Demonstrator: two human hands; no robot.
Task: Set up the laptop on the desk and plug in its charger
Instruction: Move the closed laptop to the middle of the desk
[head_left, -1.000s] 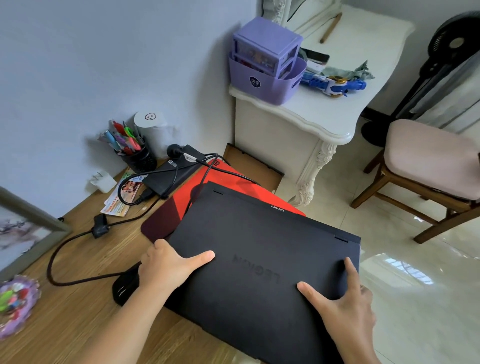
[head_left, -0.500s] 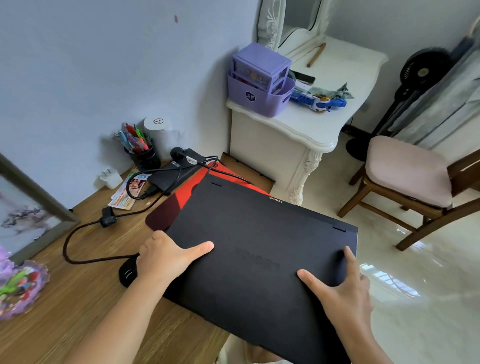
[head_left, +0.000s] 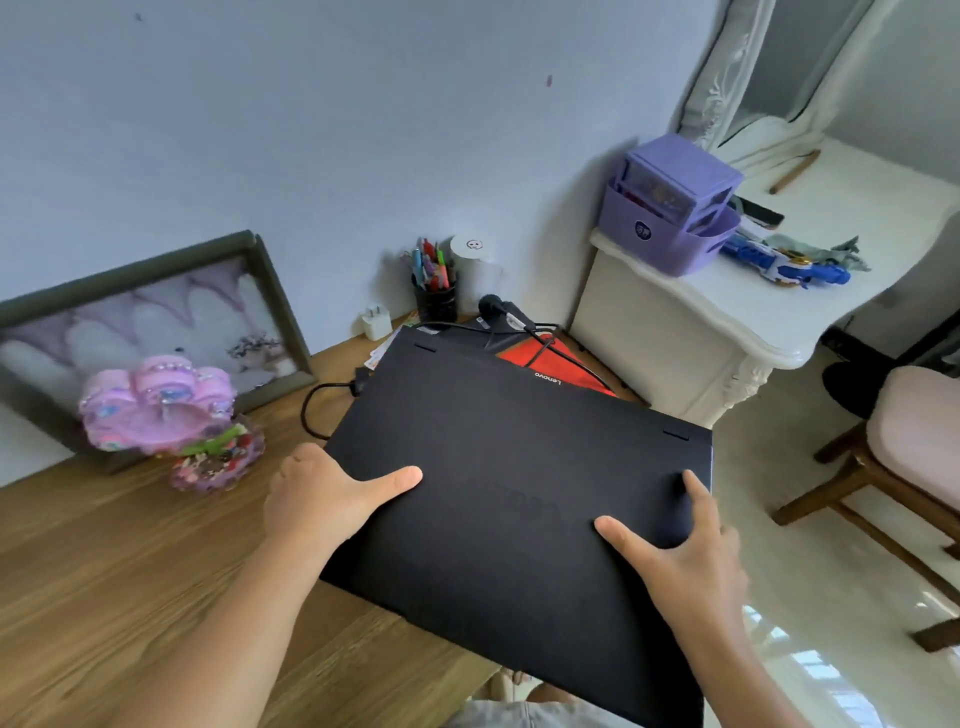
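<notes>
A closed black laptop (head_left: 519, 441) lies tilted over the right end of the wooden desk (head_left: 104, 561), its near corner hanging past the desk edge. My left hand (head_left: 322, 493) grips its left edge, thumb on the lid. My right hand (head_left: 680, 561) holds the right side, thumb and forefinger spread on the lid. Behind the laptop, the black charger brick (head_left: 501, 317) rests by the wall, and its cable (head_left: 322, 405) loops over the desk to the left. A red pad (head_left: 550, 364) shows under the laptop's far edge.
A framed picture (head_left: 156, 322) leans on the wall at left, with a pink toy clock (head_left: 156, 405) before it. A pen cup (head_left: 436, 296) and white plug adapter (head_left: 376, 322) stand at the back. A white dresser (head_left: 701, 332) and a chair (head_left: 909, 447) are to the right.
The laptop has shifted left over the desk in both hands, now covering most of the red pad. The view has swung left, bringing the picture frame and pink clock into sight.
</notes>
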